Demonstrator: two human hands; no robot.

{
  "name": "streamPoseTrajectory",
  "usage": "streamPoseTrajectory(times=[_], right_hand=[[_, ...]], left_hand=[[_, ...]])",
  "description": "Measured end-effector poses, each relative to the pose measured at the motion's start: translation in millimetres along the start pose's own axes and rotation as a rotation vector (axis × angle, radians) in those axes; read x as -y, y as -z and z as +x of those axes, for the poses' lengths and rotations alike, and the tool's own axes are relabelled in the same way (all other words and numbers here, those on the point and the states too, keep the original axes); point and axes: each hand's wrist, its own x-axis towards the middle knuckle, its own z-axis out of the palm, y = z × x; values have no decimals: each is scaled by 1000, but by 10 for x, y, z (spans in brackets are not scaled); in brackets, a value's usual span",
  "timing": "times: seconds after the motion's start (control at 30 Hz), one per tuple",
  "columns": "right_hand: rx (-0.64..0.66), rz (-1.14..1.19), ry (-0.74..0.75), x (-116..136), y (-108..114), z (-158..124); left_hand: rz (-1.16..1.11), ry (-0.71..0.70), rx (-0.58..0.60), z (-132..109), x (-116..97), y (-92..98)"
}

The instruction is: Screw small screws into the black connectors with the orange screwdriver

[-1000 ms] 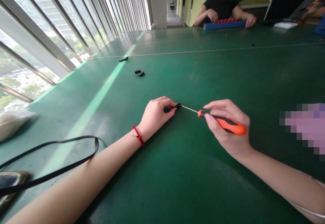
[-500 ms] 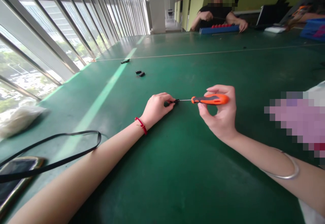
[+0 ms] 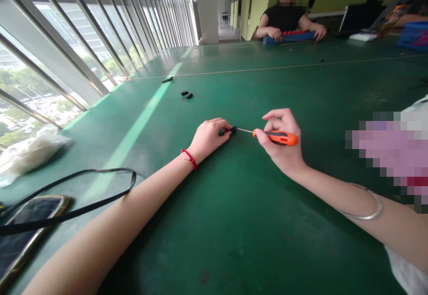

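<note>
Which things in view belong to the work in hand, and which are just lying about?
In use:
orange-and-black screwdriver, in the right hand
small black part, pinched in the left hand

Apparently just lying about:
phone
black strap
plastic bag
loose black pieces (role unclear)

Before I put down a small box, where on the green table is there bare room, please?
Bare: the table between the forearms; also beyond the right hand, right of two small black pieces. Crowded: the left side, with phone, black strap and plastic bag; and where the screwdriver points at the black part in the left hand.
</note>
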Motion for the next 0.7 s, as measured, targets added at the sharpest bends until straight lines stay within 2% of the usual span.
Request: streamPoseTrajectory(times=[0.1,0.2,0.3,0.47,0.7], right_hand=[[39,-88,-6,39,6,-15],[-38,-28,69,47,8,-11],[-55,10,103,39,9,-3],[19,-196,121,48,16,-18],[-74,-12,93,25,7,-1]], left_hand=[[-2,5,3,-2,-8,8],[-2,7,4,-1,-7,13],[-3,9,11,3,1,13],[-14,21,13,10,11,9],[16,36,20,3,-18,26]])
